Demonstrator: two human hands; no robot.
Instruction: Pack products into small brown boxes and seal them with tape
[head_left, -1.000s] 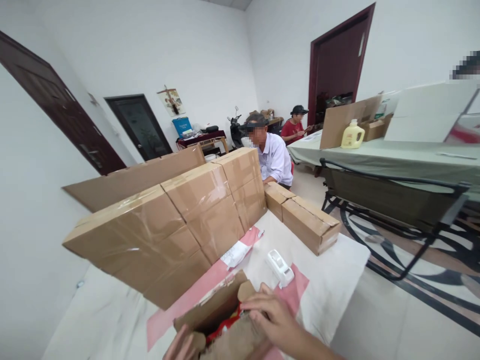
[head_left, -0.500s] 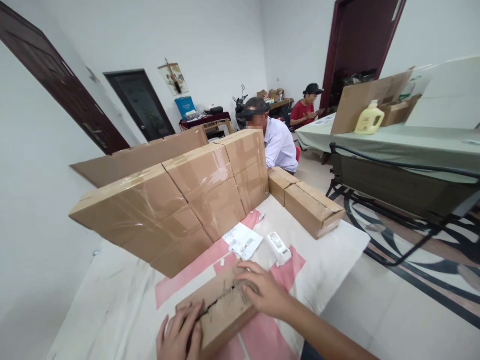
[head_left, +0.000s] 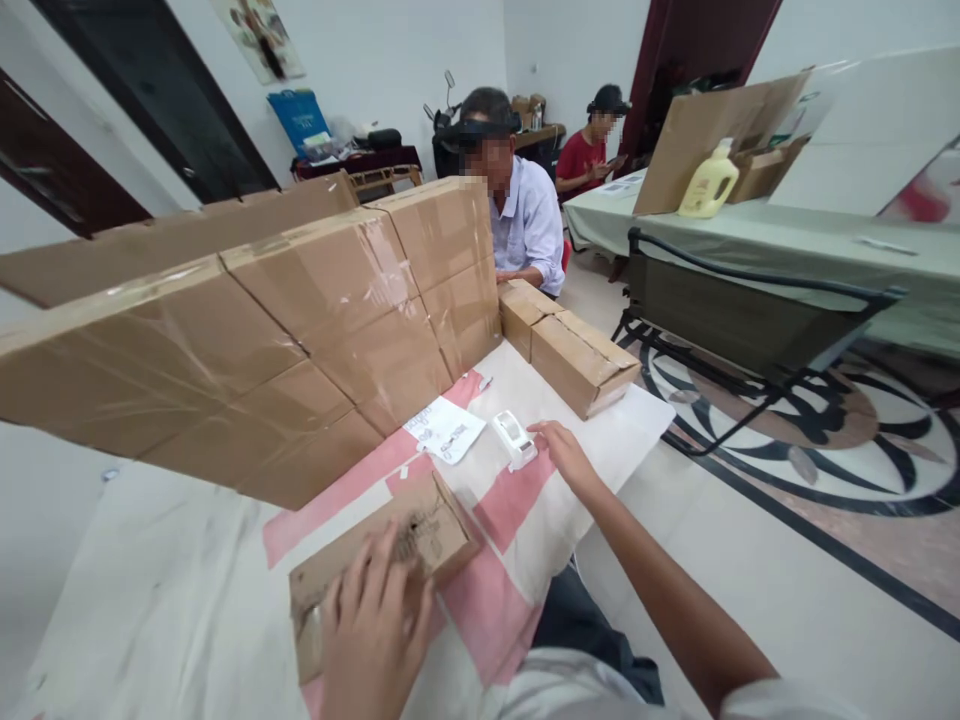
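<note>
Brown cardboard makes up the box (head_left: 442,543), which we find lying on the table (head_left: 172,585) under the left hand (head_left: 381,615), whose fingers are spread, not clamped. The right hand (head_left: 564,452) is at the white tape dispenser (head_left: 513,434) beyond the box; we cannot tell whether it grips. We judge the dispenser light, rigid and smooth, best held across its sides; the box looks stiff-edged, its lid yielding.
</note>
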